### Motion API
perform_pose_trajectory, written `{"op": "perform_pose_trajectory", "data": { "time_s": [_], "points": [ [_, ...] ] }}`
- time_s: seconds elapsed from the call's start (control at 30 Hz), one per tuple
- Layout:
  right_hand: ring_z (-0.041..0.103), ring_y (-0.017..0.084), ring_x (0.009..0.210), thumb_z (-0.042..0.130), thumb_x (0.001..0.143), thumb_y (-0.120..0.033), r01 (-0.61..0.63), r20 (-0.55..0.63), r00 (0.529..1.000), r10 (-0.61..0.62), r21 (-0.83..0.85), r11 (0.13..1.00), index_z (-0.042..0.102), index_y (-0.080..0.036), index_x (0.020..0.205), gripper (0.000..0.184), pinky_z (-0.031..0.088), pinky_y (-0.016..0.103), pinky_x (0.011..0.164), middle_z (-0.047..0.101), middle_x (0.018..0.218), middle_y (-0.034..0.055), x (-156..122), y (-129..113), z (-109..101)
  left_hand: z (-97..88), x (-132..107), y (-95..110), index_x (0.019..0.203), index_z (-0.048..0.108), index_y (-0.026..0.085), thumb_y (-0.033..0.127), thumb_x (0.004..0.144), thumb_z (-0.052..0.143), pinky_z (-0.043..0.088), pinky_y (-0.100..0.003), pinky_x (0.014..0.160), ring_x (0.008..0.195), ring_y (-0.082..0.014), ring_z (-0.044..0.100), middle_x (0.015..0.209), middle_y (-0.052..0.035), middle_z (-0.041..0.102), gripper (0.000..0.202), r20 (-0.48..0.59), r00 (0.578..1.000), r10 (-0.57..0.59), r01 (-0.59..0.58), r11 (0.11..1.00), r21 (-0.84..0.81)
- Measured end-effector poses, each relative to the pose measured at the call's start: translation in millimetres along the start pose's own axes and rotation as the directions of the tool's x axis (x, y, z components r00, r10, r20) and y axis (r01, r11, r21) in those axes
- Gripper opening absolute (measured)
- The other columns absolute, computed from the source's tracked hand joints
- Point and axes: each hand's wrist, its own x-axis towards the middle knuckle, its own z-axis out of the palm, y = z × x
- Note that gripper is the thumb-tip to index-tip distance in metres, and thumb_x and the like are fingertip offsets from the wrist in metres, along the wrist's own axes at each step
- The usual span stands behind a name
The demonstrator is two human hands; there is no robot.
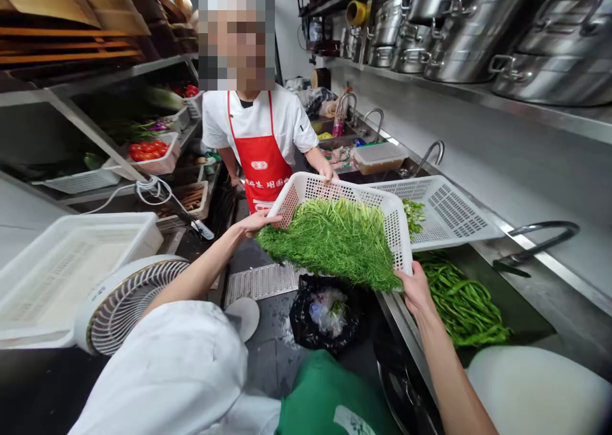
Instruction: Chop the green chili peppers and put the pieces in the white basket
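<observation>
A white perforated plastic basket (404, 237) is held up before me, tilted toward me. Feathery green dill-like herbs (329, 240) with pale stems fill it and spill over its near edge. My left hand (259, 222) grips the basket's left rim. On the lower right corner, my right hand (415, 287) is closed round the rim. A co-worker's hand (327, 170) touches the far rim; that person wears a red apron (262, 161). My fingers' undersides are hidden by the basket.
Long green peppers or beans (459, 301) lie in the sink at right, below another white basket (454, 208). A bin with a black bag (299, 326) stands on the floor. At left are a fan (138, 301), a white tub (138, 231) and vegetable shelves. Steel pots (468, 33) line the upper right shelf.
</observation>
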Motion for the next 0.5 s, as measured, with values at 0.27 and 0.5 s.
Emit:
{"op": "perform_pose_trajectory", "data": {
  "time_s": [0.27,0.5],
  "points": [
    [0.065,0.019,0.074,0.081,0.066,-0.043,0.103,-0.145,0.981,-0.131,-0.182,0.978,0.062,-0.022,0.102,0.046,0.049,0.029,0.067,0.074,0.087,0.0030,-99.9,24.1,-90.7,56.8,-71.0,-45.2,0.097,0.069,0.014,0.041,0.054,0.088,0.046,-0.024,0.058,0.063,-0.0145,0.059,0.079,-0.0030,0.072,0.053,0.042,0.999,0.028,-0.030,0.998,0.052],
    [0.064,0.021,0.075,0.085,0.062,-0.051,0.006,-0.508,0.860,-0.040,-0.069,0.998,0.062,-0.023,0.091,0.046,0.051,0.031,0.069,0.073,0.084,0.0015,-201.1,54.2,-176.4,132.3,-110.3,-56.8,0.091,0.071,0.016,0.048,0.062,0.082,0.053,-0.029,0.072,0.081,-0.0228,0.066,0.091,-0.0067,0.077,0.045,0.218,0.974,0.052,-0.105,0.965,0.240]
  ]
}}
